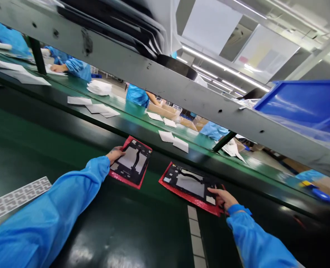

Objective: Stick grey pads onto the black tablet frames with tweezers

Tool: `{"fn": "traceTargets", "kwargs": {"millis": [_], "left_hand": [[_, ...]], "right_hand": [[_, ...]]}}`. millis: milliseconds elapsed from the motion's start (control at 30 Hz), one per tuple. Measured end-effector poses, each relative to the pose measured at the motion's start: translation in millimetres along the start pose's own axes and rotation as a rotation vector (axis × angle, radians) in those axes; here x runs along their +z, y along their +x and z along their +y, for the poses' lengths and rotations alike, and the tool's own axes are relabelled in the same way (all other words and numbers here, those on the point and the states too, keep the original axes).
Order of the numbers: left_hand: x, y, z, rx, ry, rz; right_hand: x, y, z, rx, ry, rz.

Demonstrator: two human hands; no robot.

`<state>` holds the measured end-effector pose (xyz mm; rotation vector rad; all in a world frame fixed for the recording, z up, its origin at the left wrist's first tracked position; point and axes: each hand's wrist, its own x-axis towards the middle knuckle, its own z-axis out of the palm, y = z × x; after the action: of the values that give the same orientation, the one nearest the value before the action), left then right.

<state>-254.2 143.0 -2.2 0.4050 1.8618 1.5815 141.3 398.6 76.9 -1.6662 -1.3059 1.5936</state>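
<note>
My left hand (116,154) grips the left edge of a flat black electronic panel (132,160) with a grey rectangle and a dark ribbon strip, backed by a red bubble-wrap sheet. A similar black panel (189,183), also on red bubble wrap (181,198), is pinched at its right end by my right hand (223,198), thumb on top. Both panels are tilted above the dark green work surface (131,227), with a gap between them. The fingers beneath each panel are hidden.
A grey shelf beam (165,83) crosses above, carrying stacked dark sheets and a blue bin (304,100). White papers (98,108) lie along the green bench beyond. A patterned white sheet (16,199) is at left. Co-workers in blue sleeves (79,69) work opposite.
</note>
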Motion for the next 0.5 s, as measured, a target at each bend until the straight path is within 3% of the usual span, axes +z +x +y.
{"fn": "traceTargets", "kwargs": {"millis": [100, 200, 300, 367, 433, 500], "left_hand": [[-0.5, 1, 11, 0.058, 0.070, 0.026], [8.5, -31, 6, 0.102, 0.099, -0.015], [38.2, -95, -15, 0.023, 0.101, -0.175], [63.2, -148, -33, -0.083, 0.058, -0.354], [84.8, -196, -47, -0.260, -0.191, -0.620], [98.3, -234, -56, -0.373, -0.464, -0.680]], "right_hand": [[2, -20, 15, 0.097, 0.080, -0.043], [16, -59, 47, 0.130, 0.189, -0.138], [36, -109, 91, 0.129, 0.294, -0.223], [48, -143, 123, 0.125, 0.366, -0.266], [52, -174, 154, 0.119, 0.450, -0.306], [45, -202, 182, 0.158, 0.427, -0.380]]}}
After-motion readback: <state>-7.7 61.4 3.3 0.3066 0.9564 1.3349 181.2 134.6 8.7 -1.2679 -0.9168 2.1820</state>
